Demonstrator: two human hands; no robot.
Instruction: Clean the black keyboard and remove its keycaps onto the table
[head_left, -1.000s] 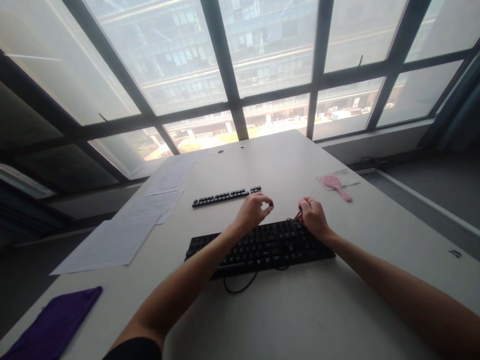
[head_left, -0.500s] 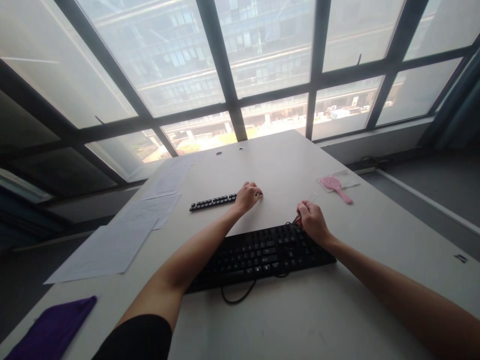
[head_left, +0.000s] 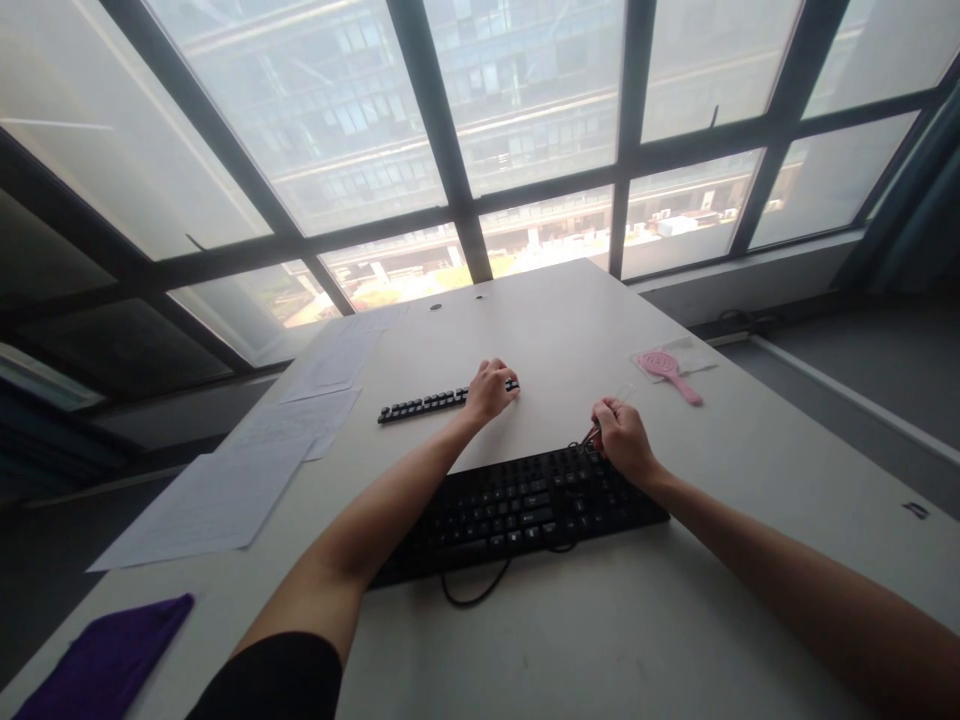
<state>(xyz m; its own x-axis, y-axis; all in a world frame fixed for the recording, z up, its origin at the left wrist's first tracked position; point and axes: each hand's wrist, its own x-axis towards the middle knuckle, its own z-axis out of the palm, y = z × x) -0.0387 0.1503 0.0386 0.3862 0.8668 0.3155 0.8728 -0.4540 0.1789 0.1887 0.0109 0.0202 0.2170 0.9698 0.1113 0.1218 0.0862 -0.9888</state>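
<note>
A black keyboard (head_left: 525, 505) lies on the white table (head_left: 600, 640) in front of me. Beyond it stands a row of loose black keycaps (head_left: 420, 404). My left hand (head_left: 489, 388) rests at the right end of that row, its fingers curled down and pinched on a keycap there. At the keyboard's far right corner, my right hand (head_left: 621, 437) is closed on a small red-handled wire keycap puller (head_left: 591, 436), whose tip touches the keys.
A pink brush (head_left: 670, 368) on a clear wrapper lies at the right. White paper sheets (head_left: 225, 490) cover the left side and a purple cloth (head_left: 105, 660) sits at the near left corner. The keyboard cable (head_left: 476, 595) loops toward me. Large windows stand behind the table.
My left hand moved from above the keyboard, pinching a keycap, out to the right end of the keycap row. The right hand stayed at the keyboard corner with the puller.
</note>
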